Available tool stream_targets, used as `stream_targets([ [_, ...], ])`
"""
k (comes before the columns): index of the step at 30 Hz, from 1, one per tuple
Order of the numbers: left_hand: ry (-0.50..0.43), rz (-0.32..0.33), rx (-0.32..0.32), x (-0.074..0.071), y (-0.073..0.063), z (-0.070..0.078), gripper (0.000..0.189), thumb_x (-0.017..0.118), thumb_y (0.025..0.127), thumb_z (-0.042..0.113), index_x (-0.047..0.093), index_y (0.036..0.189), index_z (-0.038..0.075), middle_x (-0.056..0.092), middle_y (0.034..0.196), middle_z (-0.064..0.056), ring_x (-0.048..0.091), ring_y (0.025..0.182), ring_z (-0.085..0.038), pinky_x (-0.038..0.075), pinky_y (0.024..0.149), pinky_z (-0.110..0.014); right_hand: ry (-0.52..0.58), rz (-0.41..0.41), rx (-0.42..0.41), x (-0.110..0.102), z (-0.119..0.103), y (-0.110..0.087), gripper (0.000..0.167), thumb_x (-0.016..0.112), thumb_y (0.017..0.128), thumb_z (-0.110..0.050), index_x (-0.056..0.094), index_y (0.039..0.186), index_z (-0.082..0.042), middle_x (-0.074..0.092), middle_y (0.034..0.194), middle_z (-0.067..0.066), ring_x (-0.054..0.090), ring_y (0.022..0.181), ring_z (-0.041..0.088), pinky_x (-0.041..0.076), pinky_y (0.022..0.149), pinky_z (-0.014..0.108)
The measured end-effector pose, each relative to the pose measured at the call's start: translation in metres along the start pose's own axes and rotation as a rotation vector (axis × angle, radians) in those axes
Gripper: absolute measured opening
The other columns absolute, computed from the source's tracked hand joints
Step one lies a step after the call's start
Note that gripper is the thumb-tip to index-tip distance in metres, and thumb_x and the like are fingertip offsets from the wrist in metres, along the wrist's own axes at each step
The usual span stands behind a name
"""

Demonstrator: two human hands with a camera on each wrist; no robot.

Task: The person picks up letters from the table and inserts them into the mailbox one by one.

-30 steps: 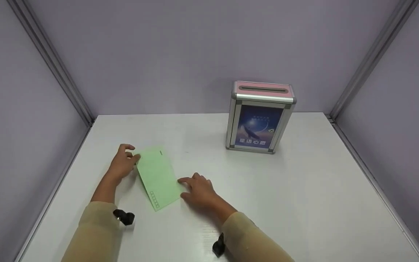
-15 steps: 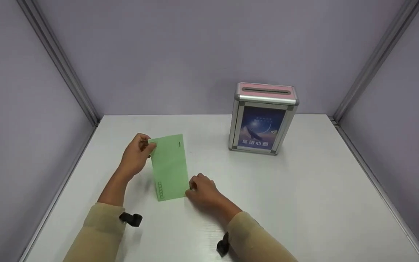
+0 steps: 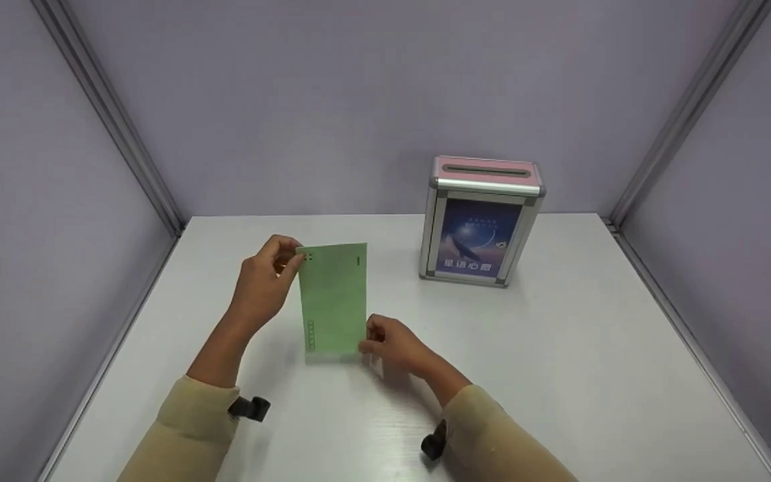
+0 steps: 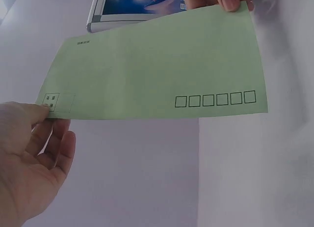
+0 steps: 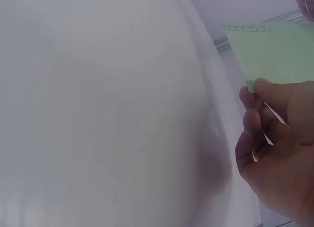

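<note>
A pale green envelope (image 3: 333, 298) with a row of printed postcode squares is held raised above the white table (image 3: 559, 375), its face toward me. My left hand (image 3: 264, 278) pinches its upper left corner between thumb and fingers. At the lower right corner, my right hand (image 3: 399, 345) pinches the paper, thumb in front. The left wrist view shows the whole envelope (image 4: 157, 65) stretched flat between the left hand (image 4: 29, 158) and the right hand's fingertips. In the right wrist view, the right hand (image 5: 279, 138) grips a corner of the envelope (image 5: 279, 50).
Toward the back right of the table stands an upright metal-framed box (image 3: 479, 231) with a pink top, a long slot (image 3: 486, 171) in it and a blue picture on its locked front. Grey-violet panels (image 3: 332, 107) wall in the table at the back and both sides.
The envelope has been lifted from the table, turned more upright and shifted right. My right hand, which touched its edge with extended fingers, now pinches its corner. The left hand has risen and moved right.
</note>
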State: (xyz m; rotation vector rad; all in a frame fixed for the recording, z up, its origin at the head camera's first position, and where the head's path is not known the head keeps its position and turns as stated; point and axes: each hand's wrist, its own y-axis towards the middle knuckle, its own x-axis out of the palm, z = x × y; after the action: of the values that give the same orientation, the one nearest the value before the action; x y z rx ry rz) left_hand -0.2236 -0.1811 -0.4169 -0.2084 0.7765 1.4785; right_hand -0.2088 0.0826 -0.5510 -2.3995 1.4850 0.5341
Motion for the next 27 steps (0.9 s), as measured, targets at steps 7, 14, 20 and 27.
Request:
stream_targets([
  [7,0.008,0.035,0.099,0.011,-0.005,0.023,0.019,0.067,0.109,0.017,0.066,0.127,0.009,0.080,0.114,-0.010,0.077,0.106,-0.028,0.062,0.093,-0.047,-0.041,-0.039,-0.016,-0.019,-0.004,-0.016,0.009,0.075,0.102,-0.014,0.067,0.104,-0.010,0.071,0.098,0.000,0.062,0.088,0.010,0.052,0.078,0.026],
  [14,-0.033,-0.036,0.119,0.023,-0.008,0.037,0.019,0.067,0.109,0.019,0.067,0.126,0.010,0.081,0.112,-0.010,0.078,0.101,-0.024,0.063,0.085,-0.042,-0.189,-0.121,0.000,-0.045,-0.010,-0.032,0.029,0.072,0.105,-0.017,0.072,0.133,-0.009,0.078,0.111,0.008,0.065,0.090,0.012,0.053,0.077,0.028],
  [20,-0.054,-0.130,0.148,0.035,-0.008,0.045,0.016,0.066,0.110,0.018,0.065,0.123,0.010,0.080,0.113,-0.011,0.079,0.101,-0.024,0.066,0.084,-0.039,-0.252,-0.086,-0.024,-0.082,-0.032,-0.045,0.030,0.067,0.108,-0.018,0.071,0.138,-0.014,0.079,0.117,0.006,0.069,0.097,0.017,0.058,0.085,0.036],
  [27,-0.078,-0.191,0.222,0.049,-0.011,0.061,0.014,0.065,0.110,0.015,0.064,0.122,0.008,0.076,0.114,-0.010,0.076,0.105,-0.022,0.065,0.086,-0.035,-0.279,0.063,-0.031,-0.122,-0.066,-0.061,0.029,0.066,0.109,-0.020,0.069,0.137,-0.015,0.077,0.117,0.007,0.070,0.102,0.023,0.059,0.086,0.039],
])
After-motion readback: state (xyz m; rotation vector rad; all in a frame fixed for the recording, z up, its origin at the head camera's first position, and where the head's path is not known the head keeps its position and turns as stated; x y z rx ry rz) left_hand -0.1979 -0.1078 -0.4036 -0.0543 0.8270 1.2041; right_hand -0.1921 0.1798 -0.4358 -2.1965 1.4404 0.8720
